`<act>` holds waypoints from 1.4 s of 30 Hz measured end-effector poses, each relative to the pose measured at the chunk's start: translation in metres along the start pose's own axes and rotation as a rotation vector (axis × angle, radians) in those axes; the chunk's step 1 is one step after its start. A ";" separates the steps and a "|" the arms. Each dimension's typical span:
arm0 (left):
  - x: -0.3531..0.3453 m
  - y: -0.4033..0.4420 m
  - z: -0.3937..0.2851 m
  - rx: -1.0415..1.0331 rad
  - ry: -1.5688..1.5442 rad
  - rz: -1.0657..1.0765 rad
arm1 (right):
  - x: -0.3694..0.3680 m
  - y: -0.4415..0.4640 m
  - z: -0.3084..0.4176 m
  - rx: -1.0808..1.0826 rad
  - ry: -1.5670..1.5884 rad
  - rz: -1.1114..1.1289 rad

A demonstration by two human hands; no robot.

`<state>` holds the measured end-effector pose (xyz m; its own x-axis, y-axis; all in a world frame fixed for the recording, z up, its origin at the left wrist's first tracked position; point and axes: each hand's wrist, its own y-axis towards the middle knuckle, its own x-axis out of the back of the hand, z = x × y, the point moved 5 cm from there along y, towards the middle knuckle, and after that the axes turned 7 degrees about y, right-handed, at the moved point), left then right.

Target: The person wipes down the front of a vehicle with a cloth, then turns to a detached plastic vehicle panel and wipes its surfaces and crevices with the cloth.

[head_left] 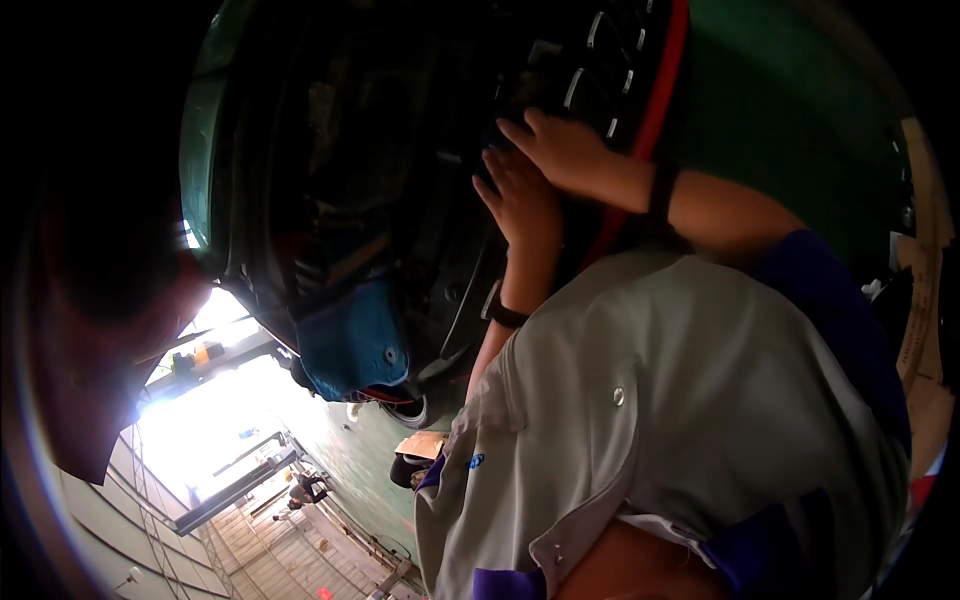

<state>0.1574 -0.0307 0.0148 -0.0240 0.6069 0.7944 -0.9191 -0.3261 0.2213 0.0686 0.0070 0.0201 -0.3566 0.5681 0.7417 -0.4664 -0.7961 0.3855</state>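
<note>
Both my hands reach into the dark interior of what looks like a vehicle's front end [430,150]. My left hand [525,195], with a watch [497,305] on its wrist, rests there with its fingers stretched and apart. Just above it, my right hand [562,150] wears a black band [661,190] at the wrist and partly overlaps the left. Its visible fingers are extended and spread. The surface under the fingertips is too dark to name; no held object shows.
A red edge strip [662,95] and shiny trim pieces [575,90] run beside my right forearm. A blue panel or cloth [350,340] lies to the lower left. Green floor [770,110] and cardboard [925,270] show at right. Another person [303,490] is far off, lower left.
</note>
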 end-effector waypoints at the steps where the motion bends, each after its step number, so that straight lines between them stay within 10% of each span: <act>1: 0.000 -0.003 -0.004 -0.016 -0.029 0.034 | 0.002 -0.008 -0.003 -0.001 0.017 -0.005; 42: 0.016 0.106 -0.070 -0.251 -0.188 0.010 | 0.043 0.014 -0.140 -0.294 -0.072 -0.109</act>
<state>0.0318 -0.0047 0.0119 0.0177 0.4525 0.8916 -0.9882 -0.1280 0.0845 -0.0664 0.0498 -0.0195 -0.2386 0.6221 0.7457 -0.7162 -0.6313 0.2975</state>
